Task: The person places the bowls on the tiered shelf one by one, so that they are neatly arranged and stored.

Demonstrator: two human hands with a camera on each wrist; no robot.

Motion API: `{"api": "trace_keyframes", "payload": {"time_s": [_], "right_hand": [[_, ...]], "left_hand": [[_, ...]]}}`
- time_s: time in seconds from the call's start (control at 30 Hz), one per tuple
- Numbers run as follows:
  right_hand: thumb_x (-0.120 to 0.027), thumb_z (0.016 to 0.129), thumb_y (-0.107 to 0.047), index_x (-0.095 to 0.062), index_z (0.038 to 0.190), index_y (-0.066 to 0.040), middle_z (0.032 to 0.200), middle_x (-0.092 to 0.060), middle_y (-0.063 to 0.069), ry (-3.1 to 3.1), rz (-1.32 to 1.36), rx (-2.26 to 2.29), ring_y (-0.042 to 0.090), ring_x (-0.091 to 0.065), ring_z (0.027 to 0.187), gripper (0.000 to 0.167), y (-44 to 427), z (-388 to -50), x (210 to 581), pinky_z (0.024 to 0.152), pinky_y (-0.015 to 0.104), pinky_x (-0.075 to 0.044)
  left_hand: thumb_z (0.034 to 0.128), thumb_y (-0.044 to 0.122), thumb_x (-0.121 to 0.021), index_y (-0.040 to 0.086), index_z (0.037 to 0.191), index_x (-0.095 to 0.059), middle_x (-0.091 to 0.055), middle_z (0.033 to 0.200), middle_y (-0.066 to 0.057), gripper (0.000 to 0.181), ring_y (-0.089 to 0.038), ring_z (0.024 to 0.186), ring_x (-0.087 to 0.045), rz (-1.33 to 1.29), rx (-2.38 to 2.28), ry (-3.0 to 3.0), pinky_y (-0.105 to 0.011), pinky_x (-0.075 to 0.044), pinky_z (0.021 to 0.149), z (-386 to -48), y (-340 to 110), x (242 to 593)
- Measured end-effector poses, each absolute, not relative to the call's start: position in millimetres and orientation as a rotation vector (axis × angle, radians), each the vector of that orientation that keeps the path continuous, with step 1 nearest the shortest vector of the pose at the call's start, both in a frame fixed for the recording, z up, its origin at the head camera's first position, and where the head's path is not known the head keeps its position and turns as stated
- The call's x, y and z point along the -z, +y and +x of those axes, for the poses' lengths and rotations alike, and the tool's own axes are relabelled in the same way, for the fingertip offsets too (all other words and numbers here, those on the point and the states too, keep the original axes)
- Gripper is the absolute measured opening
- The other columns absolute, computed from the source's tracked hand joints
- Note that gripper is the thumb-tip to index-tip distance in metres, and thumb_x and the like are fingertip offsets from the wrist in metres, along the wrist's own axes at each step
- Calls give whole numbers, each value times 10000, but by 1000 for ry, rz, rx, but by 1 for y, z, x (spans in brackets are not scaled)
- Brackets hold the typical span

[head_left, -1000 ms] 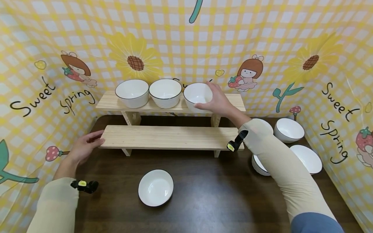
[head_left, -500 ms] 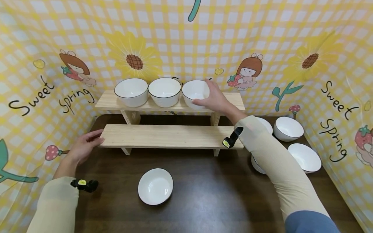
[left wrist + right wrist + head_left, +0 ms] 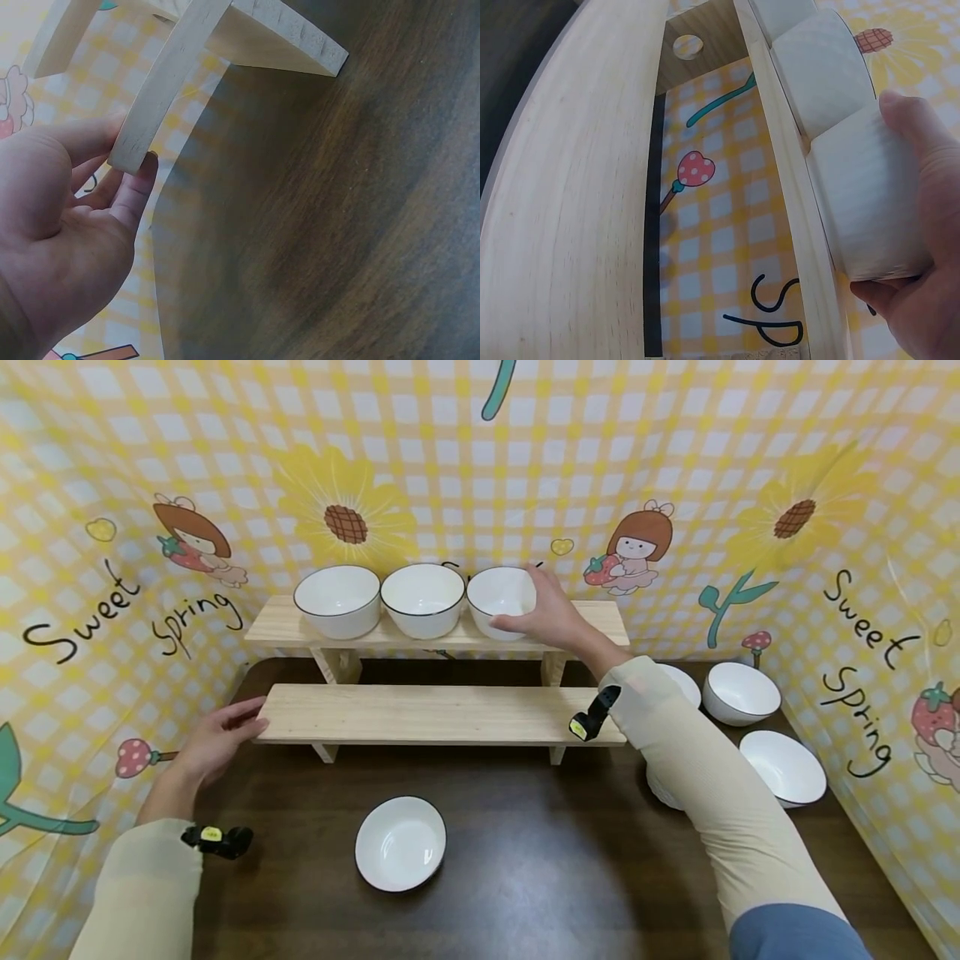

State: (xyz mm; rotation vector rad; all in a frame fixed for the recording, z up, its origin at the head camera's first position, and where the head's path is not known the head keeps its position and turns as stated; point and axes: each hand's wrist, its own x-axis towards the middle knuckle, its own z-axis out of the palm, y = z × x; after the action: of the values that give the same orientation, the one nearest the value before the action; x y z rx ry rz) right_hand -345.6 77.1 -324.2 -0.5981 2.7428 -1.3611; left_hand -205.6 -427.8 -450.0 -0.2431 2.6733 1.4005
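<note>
On the upper board (image 3: 585, 620) of a two-step wooden rack stand three white bowls with dark rims. My right hand (image 3: 551, 614) grips the rightmost bowl (image 3: 498, 597), thumb at its front and fingers around its far right side. In the right wrist view that bowl (image 3: 870, 195) stands close beside the middle bowl (image 3: 825, 75), held by my right hand (image 3: 930, 217). My left hand (image 3: 213, 739) pinches the left end of the lower board (image 3: 442, 714); the left wrist view shows the board's end (image 3: 154, 97) between thumb and fingers of my left hand (image 3: 67, 225).
One white bowl (image 3: 401, 843) sits on the dark table (image 3: 525, 877) in front of the rack. More bowls stand at the right, among them one at the back (image 3: 742, 693) and one tilted (image 3: 782, 766); my right sleeve partly covers others. Patterned cloth (image 3: 480, 468) hangs behind.
The rightmost bowl, in my right hand, has shifted slightly left and back, closer to the middle bowl. The left hand keeps its hold on the lower board.
</note>
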Motion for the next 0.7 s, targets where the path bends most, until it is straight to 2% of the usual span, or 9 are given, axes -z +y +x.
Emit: {"api": "trace_keyframes", "payload": {"time_s": [0.2,0.27,0.33,0.43,0.5,0.6,0.7], "right_hand": [[-867,810,-365,-266,1588,-50,1504,-318,225,2736,-630,1346,336,-446,1262,1033,78,-346,324,1060,480,-423],[-869,808,-370,-275,1585,-56,1493,-327,223,2737,-641,1332,335,-450,1255,1027,78,-346,322,1056,482,-425],[-869,807,-383,-277,1585,-63,1491,-332,220,2744,-644,1311,335,-446,1258,1029,78,-346,321,1059,485,-419],[-862,809,-416,-258,1596,-77,1523,-307,225,2764,-635,1260,336,-429,1288,1049,79,-346,320,1075,486,-406],[-856,810,-434,-235,1606,-83,1550,-279,229,2778,-621,1221,340,-417,1312,1069,79,-345,319,1087,485,-399],[-860,799,-457,-237,1603,-84,1568,-252,233,2805,-622,1175,350,-399,1339,1083,81,-344,317,1098,489,-391],[-855,793,-489,-234,1602,-83,1600,-217,232,2841,-647,1137,366,-328,1414,1098,83,-342,317,1127,503,-356]], "left_hand": [[1025,456,-576,15,1570,-349,-374,1546,-287,737,-280,1265,-437,-236,-1383,2684,-122,-418,813,-205,-429,451],[1027,463,-569,16,1574,-339,-359,1556,-288,743,-324,1296,-417,-242,-1382,2677,-176,-431,870,-205,-429,451],[1029,467,-562,16,1578,-328,-340,1568,-288,749,-359,1329,-392,-248,-1381,2670,-284,-443,956,-205,-429,450],[1034,469,-551,13,1582,-314,-323,1577,-289,751,-382,1350,-370,-260,-1373,2667,-431,-424,1020,-205,-429,450],[1034,467,-553,13,1580,-318,-328,1575,-288,748,-385,1350,-373,-262,-1378,2667,-465,-413,1034,-205,-428,450],[1032,462,-560,12,1576,-331,-342,1567,-292,742,-383,1339,-387,-249,-1381,2676,-424,-425,1004,-205,-427,451],[1028,460,-569,12,1572,-340,-355,1558,-296,741,-367,1320,-404,-241,-1386,2687,-284,-440,945,-206,-428,452]]}}
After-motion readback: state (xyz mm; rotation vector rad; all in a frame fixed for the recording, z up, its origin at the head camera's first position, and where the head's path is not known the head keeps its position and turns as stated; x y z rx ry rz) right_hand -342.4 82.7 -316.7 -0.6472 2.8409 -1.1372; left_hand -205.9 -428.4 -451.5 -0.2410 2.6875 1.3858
